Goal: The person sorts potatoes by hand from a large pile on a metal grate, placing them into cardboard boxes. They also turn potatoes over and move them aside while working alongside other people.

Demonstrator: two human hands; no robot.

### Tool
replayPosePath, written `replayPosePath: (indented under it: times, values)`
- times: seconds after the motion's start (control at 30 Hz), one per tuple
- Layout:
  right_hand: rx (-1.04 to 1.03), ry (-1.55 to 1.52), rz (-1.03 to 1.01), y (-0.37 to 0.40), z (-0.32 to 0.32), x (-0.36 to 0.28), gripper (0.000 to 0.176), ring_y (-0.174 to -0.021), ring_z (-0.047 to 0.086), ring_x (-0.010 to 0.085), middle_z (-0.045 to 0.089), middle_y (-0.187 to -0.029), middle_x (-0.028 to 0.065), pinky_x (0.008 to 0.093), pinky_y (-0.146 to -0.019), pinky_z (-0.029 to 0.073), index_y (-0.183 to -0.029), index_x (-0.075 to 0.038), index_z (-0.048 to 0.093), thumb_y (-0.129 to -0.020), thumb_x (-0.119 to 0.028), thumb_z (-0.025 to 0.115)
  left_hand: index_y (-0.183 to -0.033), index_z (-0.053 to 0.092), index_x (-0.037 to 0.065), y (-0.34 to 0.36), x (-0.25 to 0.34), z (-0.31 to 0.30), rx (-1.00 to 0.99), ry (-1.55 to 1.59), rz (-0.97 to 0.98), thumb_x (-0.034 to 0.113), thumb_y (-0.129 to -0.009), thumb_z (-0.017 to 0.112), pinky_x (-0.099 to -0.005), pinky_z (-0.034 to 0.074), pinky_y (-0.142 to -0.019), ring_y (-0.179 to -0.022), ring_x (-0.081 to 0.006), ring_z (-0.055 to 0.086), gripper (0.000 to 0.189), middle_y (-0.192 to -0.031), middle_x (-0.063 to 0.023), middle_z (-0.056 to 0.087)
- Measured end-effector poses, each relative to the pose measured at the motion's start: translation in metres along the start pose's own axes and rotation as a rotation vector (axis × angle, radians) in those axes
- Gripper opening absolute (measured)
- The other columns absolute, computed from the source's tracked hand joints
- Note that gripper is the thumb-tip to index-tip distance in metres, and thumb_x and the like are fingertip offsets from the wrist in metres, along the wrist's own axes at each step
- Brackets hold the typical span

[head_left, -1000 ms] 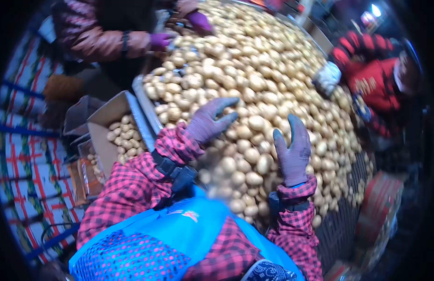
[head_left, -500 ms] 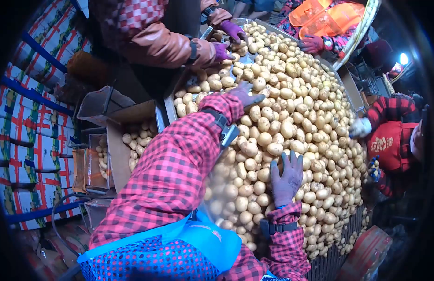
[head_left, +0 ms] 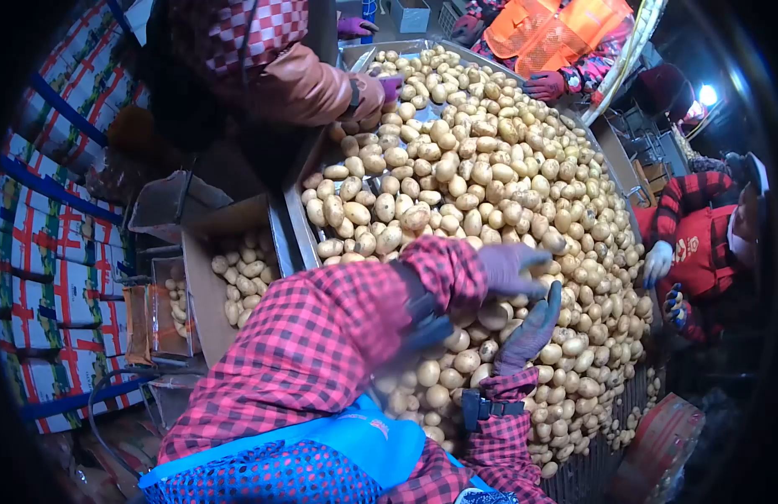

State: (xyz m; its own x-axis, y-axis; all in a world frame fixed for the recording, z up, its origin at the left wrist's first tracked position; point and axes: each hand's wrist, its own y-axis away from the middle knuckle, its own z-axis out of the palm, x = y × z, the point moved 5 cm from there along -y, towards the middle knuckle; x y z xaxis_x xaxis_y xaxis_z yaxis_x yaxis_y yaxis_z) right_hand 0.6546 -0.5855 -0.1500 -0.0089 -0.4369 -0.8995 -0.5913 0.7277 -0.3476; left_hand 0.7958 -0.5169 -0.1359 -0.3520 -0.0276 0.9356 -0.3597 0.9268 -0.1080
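Note:
A wide heap of potatoes (head_left: 489, 181) fills the metal-rimmed table in front of me. My left hand (head_left: 513, 267), in a purple-grey glove, reaches across the heap, slightly blurred, with its fingers and thumb apart. Just below it, my right hand (head_left: 530, 334) lies on the potatoes in the same kind of glove. Its fingers are stretched out and point up towards the left hand. Neither hand visibly grips a potato, though the potatoes right under them are partly hidden.
A cardboard box (head_left: 206, 290) with potatoes stands left of the table rim (head_left: 298, 223). Stacked printed cartons (head_left: 65, 277) line the left side. Co-workers stand around: a brown sleeve (head_left: 309, 92), an orange vest (head_left: 557, 34) and a red apron (head_left: 699, 252). Dark slats (head_left: 628, 412) show lower right.
My left hand has moved right and down across the heap, close to my right hand. My right hand has turned and tilted to the right. The co-worker's gloved hands at upper left have shifted.

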Motion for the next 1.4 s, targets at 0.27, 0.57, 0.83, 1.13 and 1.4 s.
replayPosePath:
  times: [0.27,0.57,0.83,1.13,1.4]
  values:
    - [-0.034,0.026,0.015,0.009,0.005,-0.019,0.053,-0.13,0.042,0.0318,0.044,-0.139,0.0218,0.0414,-0.11,0.031,-0.138,0.007,0.039,-0.099,-0.028,0.042,-0.129,0.053,0.004,-0.008,-0.077,-0.148,0.712,-0.176,-0.079,0.045,-0.082,0.07,-0.0395,0.045,-0.098,-0.116,-0.0316,0.055,0.065,-0.126,-0.0202,0.057]
    - [-0.057,0.14,-0.01,0.015,0.007,-0.027,0.046,-0.126,0.046,0.0315,0.048,-0.136,0.0212,0.0417,-0.108,0.034,-0.134,0.007,0.044,-0.096,-0.019,0.048,-0.14,0.045,0.011,-0.055,-0.231,-0.232,0.42,-0.104,-0.539,0.047,-0.085,0.065,-0.0349,0.034,-0.109,-0.131,-0.0243,0.044,0.068,-0.139,-0.0138,0.048]
    - [-0.002,0.124,-0.065,0.013,0.011,-0.022,0.043,-0.124,0.049,0.0303,0.05,-0.133,0.0212,0.04,-0.104,0.04,-0.132,0.007,0.046,-0.092,-0.008,0.053,-0.137,0.049,0.009,-0.053,-0.137,-0.096,-0.057,0.209,-0.29,0.041,-0.085,0.067,-0.0353,0.042,-0.101,-0.118,-0.0208,0.051,0.064,-0.129,-0.012,0.055]
    - [0.006,0.089,-0.062,0.013,0.006,-0.023,0.043,-0.122,0.051,0.032,0.053,-0.13,0.022,0.0403,-0.104,0.039,-0.13,0.007,0.048,-0.093,-0.014,0.051,-0.132,0.055,0.01,-0.02,-0.062,-0.1,0.129,0.0,-0.159,0.036,-0.086,0.067,-0.0362,0.043,-0.1,-0.117,-0.0251,0.056,0.054,-0.128,-0.0154,0.058]
    - [0.029,0.147,-0.07,0.01,0.006,-0.026,0.04,-0.116,0.055,0.0336,0.057,-0.125,0.02,0.0423,-0.101,0.042,-0.126,0.005,0.054,-0.089,-0.01,0.058,-0.135,0.051,0.015,-0.086,-0.178,-0.191,0.343,-0.459,-0.48,0.048,-0.079,0.069,-0.039,0.046,-0.097,-0.117,-0.0315,0.056,0.068,-0.127,-0.0206,0.058]
